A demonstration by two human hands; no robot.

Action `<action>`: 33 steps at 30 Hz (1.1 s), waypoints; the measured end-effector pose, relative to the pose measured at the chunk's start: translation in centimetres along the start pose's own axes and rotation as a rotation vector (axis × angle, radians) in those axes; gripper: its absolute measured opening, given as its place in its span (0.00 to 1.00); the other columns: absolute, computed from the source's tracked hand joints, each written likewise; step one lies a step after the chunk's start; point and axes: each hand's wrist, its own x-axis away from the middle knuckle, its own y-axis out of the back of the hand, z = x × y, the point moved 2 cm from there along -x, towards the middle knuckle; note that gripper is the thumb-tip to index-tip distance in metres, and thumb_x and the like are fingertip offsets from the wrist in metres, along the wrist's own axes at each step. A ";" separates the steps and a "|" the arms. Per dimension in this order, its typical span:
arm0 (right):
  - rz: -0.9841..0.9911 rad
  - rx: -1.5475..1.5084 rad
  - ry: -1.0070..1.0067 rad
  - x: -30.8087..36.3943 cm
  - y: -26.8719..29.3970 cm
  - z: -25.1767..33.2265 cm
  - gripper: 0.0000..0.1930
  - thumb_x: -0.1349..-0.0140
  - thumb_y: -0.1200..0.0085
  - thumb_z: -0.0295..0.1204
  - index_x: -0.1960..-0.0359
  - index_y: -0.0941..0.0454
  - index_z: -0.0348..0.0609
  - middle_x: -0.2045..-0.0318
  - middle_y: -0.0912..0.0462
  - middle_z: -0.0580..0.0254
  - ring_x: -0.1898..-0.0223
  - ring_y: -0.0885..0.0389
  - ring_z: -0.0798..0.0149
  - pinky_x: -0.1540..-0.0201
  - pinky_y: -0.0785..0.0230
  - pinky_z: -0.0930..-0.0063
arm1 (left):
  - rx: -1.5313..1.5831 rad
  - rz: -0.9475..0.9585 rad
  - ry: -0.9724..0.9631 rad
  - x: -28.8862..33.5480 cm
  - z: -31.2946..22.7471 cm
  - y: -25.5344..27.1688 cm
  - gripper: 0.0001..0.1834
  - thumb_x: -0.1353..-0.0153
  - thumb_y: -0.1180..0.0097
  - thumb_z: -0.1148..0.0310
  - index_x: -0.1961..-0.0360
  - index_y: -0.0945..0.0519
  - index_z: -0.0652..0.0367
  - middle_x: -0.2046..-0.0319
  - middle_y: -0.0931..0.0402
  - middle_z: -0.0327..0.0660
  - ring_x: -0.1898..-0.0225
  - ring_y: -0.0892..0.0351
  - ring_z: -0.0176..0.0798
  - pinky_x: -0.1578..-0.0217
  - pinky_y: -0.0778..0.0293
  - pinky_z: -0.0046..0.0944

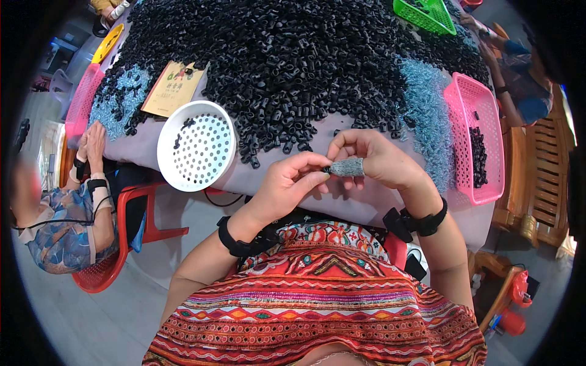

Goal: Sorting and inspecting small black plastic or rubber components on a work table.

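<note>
My left hand (282, 185) pinches a small black plastic part (326, 170) between thumb and fingertips, over the near edge of the table. My right hand (386, 160) closes on the same part from the other side, its fingers curled. A grey knitted finger sleeve (348, 166) covers one finger of the right hand and touches the part. Just beyond both hands lies a large heap of black tubular plastic parts (287, 67). Beside the right hand spreads a pile of small clear bluish pieces (427, 116).
A white perforated bowl (198, 161) with a few black parts stands left. A pink basket (488, 137) holding black parts sits right, a green basket (430, 15) farther back. A booklet (171, 91) lies behind the bowl. People sit left (67, 226) and right (522, 85).
</note>
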 end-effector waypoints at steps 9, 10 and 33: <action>-0.012 0.220 -0.007 0.1 0.4 -0.4 0.12 0.45 0.38 0.25 0.60 0.23 0.37 0.76 0.19 0.67 0.78 0.20 0.75 0.79 0.31 0.83 | -0.183 0.006 0.052 0.2 0.1 -0.4 0.11 0.34 0.44 0.74 0.52 0.20 0.62 0.66 0.19 0.35 0.68 0.20 0.25 0.66 0.25 0.26; 0.001 0.198 0.001 0.2 0.5 -0.4 0.12 0.44 0.38 0.26 0.60 0.23 0.37 0.75 0.18 0.67 0.77 0.20 0.75 0.79 0.32 0.83 | -0.182 0.005 0.052 0.2 0.1 -0.4 0.11 0.34 0.44 0.74 0.52 0.20 0.62 0.66 0.19 0.35 0.68 0.20 0.25 0.66 0.25 0.26; -0.181 0.177 0.130 -2.5 0.1 0.2 0.09 0.41 0.39 0.25 0.59 0.21 0.37 0.73 0.19 0.68 0.75 0.25 0.78 0.73 0.33 0.82 | 0.040 -0.132 -0.030 0.1 0.1 1.6 0.11 0.33 0.47 0.75 0.51 0.23 0.66 0.59 0.17 0.45 0.65 0.19 0.30 0.61 0.21 0.31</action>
